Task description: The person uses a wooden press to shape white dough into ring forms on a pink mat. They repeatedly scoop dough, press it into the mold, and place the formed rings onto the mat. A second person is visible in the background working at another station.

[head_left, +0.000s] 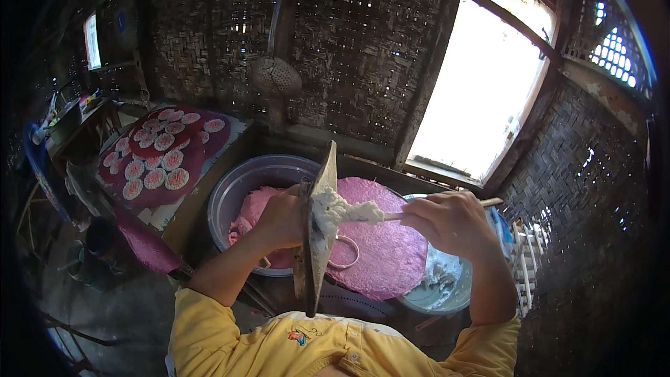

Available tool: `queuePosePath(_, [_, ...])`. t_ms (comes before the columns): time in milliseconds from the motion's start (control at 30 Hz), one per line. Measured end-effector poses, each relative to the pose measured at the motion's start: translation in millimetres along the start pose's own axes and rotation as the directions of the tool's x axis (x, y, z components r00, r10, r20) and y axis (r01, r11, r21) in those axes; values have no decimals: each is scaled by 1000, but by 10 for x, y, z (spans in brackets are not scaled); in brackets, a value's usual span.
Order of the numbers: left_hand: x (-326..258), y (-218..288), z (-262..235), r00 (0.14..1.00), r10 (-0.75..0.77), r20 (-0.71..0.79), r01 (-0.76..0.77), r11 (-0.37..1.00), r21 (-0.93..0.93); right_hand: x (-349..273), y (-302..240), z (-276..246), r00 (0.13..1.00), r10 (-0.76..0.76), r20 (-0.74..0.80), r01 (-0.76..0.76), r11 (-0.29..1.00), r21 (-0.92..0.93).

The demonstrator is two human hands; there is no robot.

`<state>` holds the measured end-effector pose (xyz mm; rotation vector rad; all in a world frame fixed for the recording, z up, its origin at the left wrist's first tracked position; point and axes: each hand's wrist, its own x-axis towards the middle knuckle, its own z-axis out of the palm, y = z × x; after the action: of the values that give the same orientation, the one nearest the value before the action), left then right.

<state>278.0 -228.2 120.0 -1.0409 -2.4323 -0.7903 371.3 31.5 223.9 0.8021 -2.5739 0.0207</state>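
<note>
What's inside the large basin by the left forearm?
Pink, crumbly-looking material shows inside the basin. The left hand, left forearm and board cover part of it; what lies behind them cannot be seen.

From my end the board (pixel 317 272) looks like matt, worn wood, the stick (pixel 393 216) smoother wood; the white paste (pixel 340 211) on them is lumpy and moist-looking. I see a matt, pebbled pink disc (pixel 391 255), a smooth, faintly glossy plastic tub (pixel 241 176), a perforated metal skimmer (pixel 278 76), a coarse woven-bamboo wall (pixel 352 73) and a matt yellow cloth shirt (pixel 258 349).
</note>
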Motion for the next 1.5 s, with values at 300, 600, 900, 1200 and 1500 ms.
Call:
queuePosePath(300, [-10,26,221,997,28,-67,-34,995,-89,244,-434,296,983,-157,-93,126,952,-278])
queuePosePath(600, [105,-364,106,997,82,-14,-83,955,-284,-157,-211,24,877,-310,-368,40,809,-587])
queuePosePath(900, [572,338,709,985,-164,-50,6,324,-946,-547,-210,712,683,673,-285,-267,593,760])
queuePosePath(1200, [753,535,1025,985,-56,-166,-48,824,-565,-769,39,633,581,475,-661,-395,874,281])
queuePosePath(1500, [987,327,1199,993,-61,-104,-37,665,-746,-973,-105,558,723,362,-589,-147,913,381])
